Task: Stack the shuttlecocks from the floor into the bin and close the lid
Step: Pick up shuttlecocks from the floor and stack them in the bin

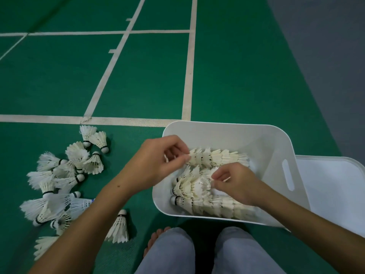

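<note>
A white plastic bin [227, 133] stands on the green court floor in front of my knees. Inside it lie three nested rows of white feather shuttlecocks: a far row [215, 158], a middle row [192, 183] and a near row [213, 207]. My left hand [158, 165] hovers over the bin's left edge and pinches the left end of the far row with curled fingers. My right hand [235, 183] is inside the bin, its fingertips pinching the feathers at the middle row's right end. A loose pile of shuttlecocks [65, 175] lies on the floor to the left.
The bin's white lid [333, 186] lies flat on the floor right of the bin. One shuttlecock [118, 228] stands alone near my left forearm. My knees in grey trousers and a bare foot [156, 240] sit below the bin. White court lines cross the floor beyond.
</note>
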`<state>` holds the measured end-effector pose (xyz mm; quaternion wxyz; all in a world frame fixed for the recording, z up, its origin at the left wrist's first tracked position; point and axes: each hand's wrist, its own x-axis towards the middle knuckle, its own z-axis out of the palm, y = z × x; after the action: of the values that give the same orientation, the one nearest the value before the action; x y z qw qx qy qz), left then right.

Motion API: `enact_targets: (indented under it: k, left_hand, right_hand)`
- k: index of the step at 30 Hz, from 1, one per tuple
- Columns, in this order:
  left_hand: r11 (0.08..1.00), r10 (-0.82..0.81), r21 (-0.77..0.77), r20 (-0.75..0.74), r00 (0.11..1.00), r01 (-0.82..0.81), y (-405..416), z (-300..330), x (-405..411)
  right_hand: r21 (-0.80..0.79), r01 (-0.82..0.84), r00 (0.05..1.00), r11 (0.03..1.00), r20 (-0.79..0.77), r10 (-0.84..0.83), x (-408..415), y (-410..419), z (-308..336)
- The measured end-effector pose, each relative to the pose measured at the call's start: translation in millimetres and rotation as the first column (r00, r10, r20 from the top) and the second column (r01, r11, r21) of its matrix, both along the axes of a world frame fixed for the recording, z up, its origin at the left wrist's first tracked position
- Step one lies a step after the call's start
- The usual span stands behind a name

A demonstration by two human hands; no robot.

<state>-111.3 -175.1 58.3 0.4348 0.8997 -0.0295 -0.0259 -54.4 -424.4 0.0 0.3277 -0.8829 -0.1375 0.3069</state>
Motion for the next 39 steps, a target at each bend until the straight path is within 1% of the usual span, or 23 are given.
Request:
enact_targets:
  k: [2,3,6,8,10,12,13,16,18,20,22,24,27,29,31,33,36,39]
  left_hand:
    - [0.987,0.131,-0.092,0.006,0.991,-0.130,18,-2,-16]
    - [0.978,0.186,-0.091,0.002,0.982,-0.185,27,-5,-25]
    - [0.953,0.300,-0.036,-0.025,0.953,-0.301,57,-18,-56]
    - [0.927,0.375,0.008,-0.039,0.926,-0.375,77,-27,-83]
    - [0.887,0.462,0.056,-0.067,0.884,-0.459,97,-35,-114]
    - [0.836,0.545,0.135,-0.085,0.834,-0.532,116,-45,-146]
    - [0.811,0.577,0.185,-0.096,0.811,-0.555,123,-49,-163]
    - [0.757,0.639,0.301,-0.153,0.754,-0.580,134,-63,-215]
    - [0.705,0.691,0.356,-0.148,0.708,-0.613,136,-72,-246]
    - [0.624,0.761,0.402,-0.114,0.639,-0.670,138,-81,-272]
    - [0.553,0.803,0.466,-0.079,0.590,-0.690,135,-93,-288]
    - [0.537,0.816,0.512,-0.115,0.566,-0.670,129,-109,-297]
    - [0.578,0.812,0.489,-0.258,0.524,-0.654,119,-134,-302]
    - [0.583,0.813,0.448,-0.299,0.500,-0.678,113,-144,-299]
    - [0.546,0.838,0.429,-0.263,0.479,-0.720,107,-150,-294]
    - [0.505,0.863,0.409,-0.212,0.459,-0.760,101,-150,-287]
    - [0.496,0.867,0.395,-0.187,0.461,-0.773,98,-151,-282]
    - [0.469,0.883,0.387,-0.180,0.434,-0.794,96,-149,-281]
  right_hand:
    - [0.051,-0.020,0.990,0.999,0.142,0.012,-1,5,17]
    - [0.067,-0.044,0.976,0.997,0.216,0.029,-2,11,27]
    - [0.091,-0.149,0.916,0.985,0.387,0.103,-9,43,56]
    - [0.148,-0.255,0.875,0.956,0.456,0.163,-20,70,73]
    - [0.206,-0.365,0.841,0.908,0.491,0.226,-37,100,86]
    - [0.259,-0.458,0.826,0.850,0.478,0.299,-56,131,94]
    - [0.279,-0.497,0.827,0.822,0.441,0.350,-66,146,96]
    - [0.302,-0.566,0.823,0.767,0.265,0.503,-93,190,95]
    - [0.305,-0.580,0.814,0.755,0.181,0.552,-106,212,85]
    - [0.279,-0.589,0.804,0.759,0.098,0.587,-117,227,68]
    - [0.237,-0.594,0.797,0.769,0.045,0.602,-127,234,47]
    - [0.182,-0.593,0.801,0.784,0.035,0.598,-134,236,24]
    - [0.060,-0.650,0.759,0.758,0.091,0.644,-141,231,-5]
    - [-0.017,-0.700,0.709,0.714,0.107,0.697,-144,224,-18]
    - [-0.071,-0.722,0.681,0.688,0.096,0.725,-145,220,-28]
    - [-0.113,-0.717,0.682,0.687,0.088,0.726,-141,218,-38]
    - [-0.114,-0.693,0.709,0.712,0.073,0.701,-137,219,-47]
    - [-0.185,-0.698,0.684,0.692,0.111,0.721,-141,219,-54]
